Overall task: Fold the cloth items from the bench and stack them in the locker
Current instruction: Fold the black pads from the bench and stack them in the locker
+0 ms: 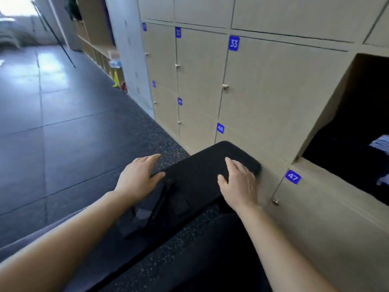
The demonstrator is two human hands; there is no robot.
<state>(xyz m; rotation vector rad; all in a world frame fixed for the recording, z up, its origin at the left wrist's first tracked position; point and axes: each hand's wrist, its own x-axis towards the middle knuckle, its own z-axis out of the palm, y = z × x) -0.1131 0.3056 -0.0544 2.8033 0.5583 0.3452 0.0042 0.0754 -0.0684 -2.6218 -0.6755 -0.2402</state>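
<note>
The left hand [139, 178] is open, palm down, with the fingers straight and close together. The fingertips reach past the left edge of the table [195, 173], and the thumb points toward the table top. It holds nothing. Whether the palm touches the cloth beneath it cannot be determined.

The right hand [237, 184] is open, palm down, with the fingers slightly spread and relaxed. It is over the far right part of the table, near the rounded end. It holds nothing. Contact with the padding cannot be confirmed.

The table is a black padded bench. It runs from below the forearms to a point just beyond the right hand's fingertips.

The task item is a dark cloth [155, 201] with grey patches. It lies crumpled and unfolded on the table, under the left wrist and on the near side of the left hand. It extends toward the person along the left forearm. The strip of table between the two hands is bare.

The open locker [336, 102] is to the right of the right hand and above it. Its interior is dark. Folded cloth [381, 147] in blue-grey lies inside, at the right edge of the view.

Closed locker doors stand beyond both hands. The label 33 [233, 43] is above the right hand, 48 [220, 128] is just beyond the table end, and 47 [293, 176] is beside the right hand.
</note>
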